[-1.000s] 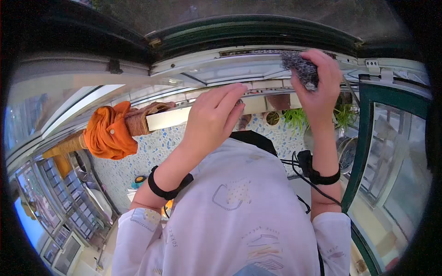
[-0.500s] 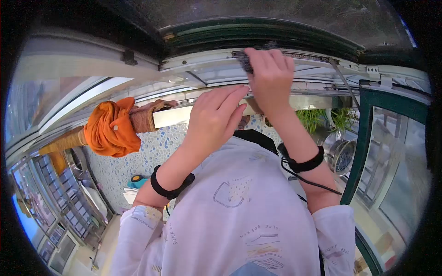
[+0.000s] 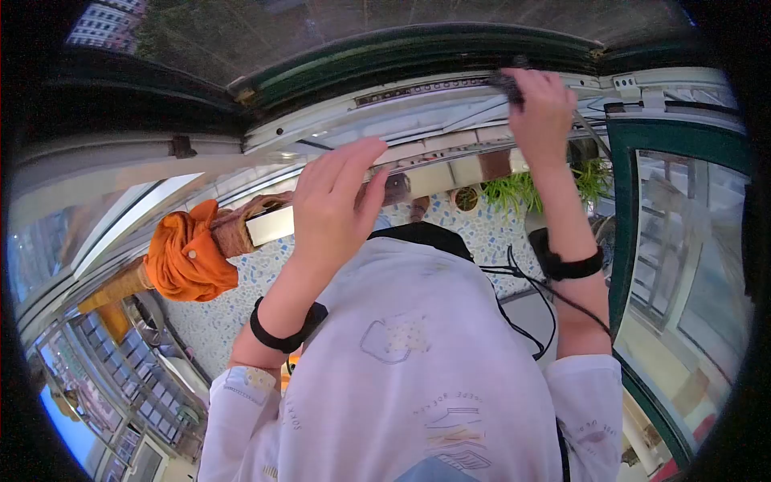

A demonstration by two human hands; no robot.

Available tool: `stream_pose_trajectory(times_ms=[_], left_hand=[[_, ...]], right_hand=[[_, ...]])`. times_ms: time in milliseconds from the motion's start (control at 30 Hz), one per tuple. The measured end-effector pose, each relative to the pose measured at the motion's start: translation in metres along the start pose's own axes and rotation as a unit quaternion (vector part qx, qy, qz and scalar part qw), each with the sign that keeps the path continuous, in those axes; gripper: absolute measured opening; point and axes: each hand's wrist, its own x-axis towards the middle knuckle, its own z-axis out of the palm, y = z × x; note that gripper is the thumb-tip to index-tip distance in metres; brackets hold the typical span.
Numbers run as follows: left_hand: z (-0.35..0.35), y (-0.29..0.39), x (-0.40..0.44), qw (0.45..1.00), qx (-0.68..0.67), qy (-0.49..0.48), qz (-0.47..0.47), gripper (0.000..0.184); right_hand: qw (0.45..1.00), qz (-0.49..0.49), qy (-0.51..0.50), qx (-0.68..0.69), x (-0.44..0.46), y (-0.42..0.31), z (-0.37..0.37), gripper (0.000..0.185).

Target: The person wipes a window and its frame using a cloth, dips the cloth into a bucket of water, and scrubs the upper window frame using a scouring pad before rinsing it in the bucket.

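My right hand [image 3: 544,112] is closed around a dark, mesh-like scouring pad [image 3: 509,87]. It presses the pad at the white window frame [image 3: 321,117], by the right end of a dark perforated strip [image 3: 426,90]. My left hand [image 3: 331,201] holds nothing, its fingers stretched out and the thumb apart. That hand is over the pale metal rail [image 3: 271,226] below the window; whether the palm touches it I cannot tell. Both wrists wear black bands.
An orange cloth [image 3: 191,255] is wrapped round the rail at left. Green plants [image 3: 514,193] stand below on the right, beside a flowerpot [image 3: 464,199]. A green-framed glass door [image 3: 620,233] borders the right side. Below lies a blue-flecked floor [image 3: 197,321].
My right hand has slid to the right along the window frame with the scouring pad. My left hand has shifted slightly left, away from the right hand. The view has tilted a little.
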Motion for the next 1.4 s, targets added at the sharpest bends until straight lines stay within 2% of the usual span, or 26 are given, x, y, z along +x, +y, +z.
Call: stream_pose_trajectory(times_ms=[133,200,333,433,567,667,800,867,1000,1067,1100,1167,1300,1400], left_hand=[[-0.005,-0.002,-0.013,1.0,0.009,0.006,-0.007,0.034],[-0.006,-0.002,-0.015,1.0,-0.009,0.004,-0.022,0.033],[-0.006,0.002,-0.008,1.0,-0.005,-0.003,-0.007,0.033],[-0.008,0.005,-0.003,1.0,0.0,-0.021,0.014,0.032],[0.003,0.002,0.002,0.999,-0.016,-0.04,0.002,0.034],[0.011,0.008,0.006,0.999,-0.013,-0.047,0.022,0.035],[0.015,0.017,0.012,0.997,-0.008,-0.053,0.054,0.035],[0.014,0.02,0.014,0.997,-0.011,-0.056,0.061,0.034],[0.009,0.022,0.009,0.996,-0.006,-0.069,0.049,0.033],[0.013,0.019,0.007,0.996,-0.005,-0.065,0.059,0.033],[0.014,0.019,0.007,0.996,-0.004,-0.062,0.066,0.033],[0.015,0.021,0.008,0.995,-0.004,-0.072,0.07,0.033],[0.017,0.026,0.015,0.993,-0.008,-0.094,0.066,0.033],[0.014,0.023,0.019,0.993,-0.01,-0.089,0.071,0.033]], right_hand=[[1.0,0.005,-0.016,0.005,0.0,0.004,-0.001,0.034],[0.997,0.02,-0.028,0.072,0.0,-0.018,0.005,0.041],[0.991,-0.01,-0.023,0.13,0.0,-0.111,0.003,0.041],[0.987,-0.023,0.013,0.158,0.001,-0.119,0.007,0.043],[0.986,-0.086,0.051,0.135,-0.012,-0.102,0.007,0.038],[0.993,-0.084,0.028,0.074,-0.01,-0.07,0.005,0.036],[0.998,-0.056,0.033,0.025,-0.013,-0.017,0.007,0.038],[0.995,0.002,-0.009,-0.104,-0.015,0.02,-0.002,0.041],[0.995,0.035,0.016,-0.091,-0.015,0.053,-0.034,0.045],[0.99,0.081,0.093,-0.073,-0.018,0.055,-0.044,0.035],[0.989,0.083,0.094,-0.073,-0.022,0.055,-0.034,0.035],[0.992,0.099,0.039,-0.071,-0.032,0.052,-0.007,0.039],[0.991,0.106,0.034,-0.08,-0.045,0.058,-0.009,0.039],[0.986,0.112,0.004,-0.123,-0.067,0.09,-0.021,0.041]])
